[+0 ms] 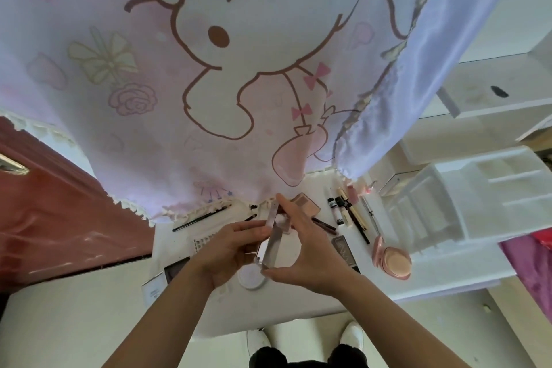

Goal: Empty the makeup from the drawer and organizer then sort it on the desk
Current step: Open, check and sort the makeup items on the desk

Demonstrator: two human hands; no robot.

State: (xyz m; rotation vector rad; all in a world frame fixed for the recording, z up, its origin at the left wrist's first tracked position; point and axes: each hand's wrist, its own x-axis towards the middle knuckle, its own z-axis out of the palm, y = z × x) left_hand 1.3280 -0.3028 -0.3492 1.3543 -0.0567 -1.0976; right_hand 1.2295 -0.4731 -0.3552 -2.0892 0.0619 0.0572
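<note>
Head view: we record the silver palette held above mid-desk. The left hand curls round its left side, and the right hand pinches it end to end.

person | wearing white shoes at the near edge | wearing dark trousers | forearms showing bare
</note>
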